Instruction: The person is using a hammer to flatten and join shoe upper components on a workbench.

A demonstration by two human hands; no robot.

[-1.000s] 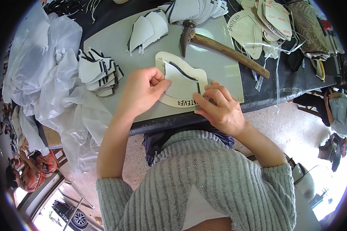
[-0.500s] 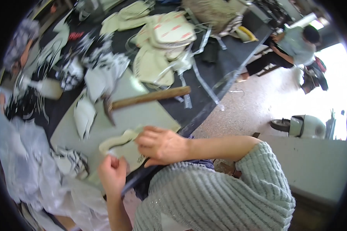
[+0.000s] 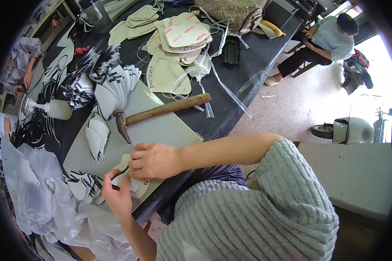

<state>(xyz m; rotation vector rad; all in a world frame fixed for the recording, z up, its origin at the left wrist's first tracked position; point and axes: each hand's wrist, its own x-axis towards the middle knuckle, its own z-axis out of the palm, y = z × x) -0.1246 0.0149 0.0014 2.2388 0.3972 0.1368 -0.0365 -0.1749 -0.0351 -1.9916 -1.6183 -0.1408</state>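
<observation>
A cream cut-out piece [image 3: 123,162] with a curved edge lies on the pale board, partly under my hands. A narrow black strip [image 3: 120,172] runs along its curved edge. My left hand [image 3: 116,193] is at the near left of the piece, thumb and forefinger closed on the strip. My right hand [image 3: 154,161] lies over the piece with its fingers curled down on it; its fingertips are partly hidden. Just beyond that hand, a hammer [image 3: 165,108] with a wooden handle rests on the board, its head to the left.
Stacked white pieces with black edges [image 3: 98,137] lie left of the hammer, more [image 3: 83,187] near my left hand. Cream templates [image 3: 170,74] and a white squeeze bottle [image 3: 59,109] stand farther off. Plastic sheeting [image 3: 43,187] covers the left. Seated person [image 3: 335,41] at right.
Both hands and the cream piece have moved left, the right hand most. My left thumb and forefinger now show more apart around the strip. The view has shifted slightly and is sharper.
</observation>
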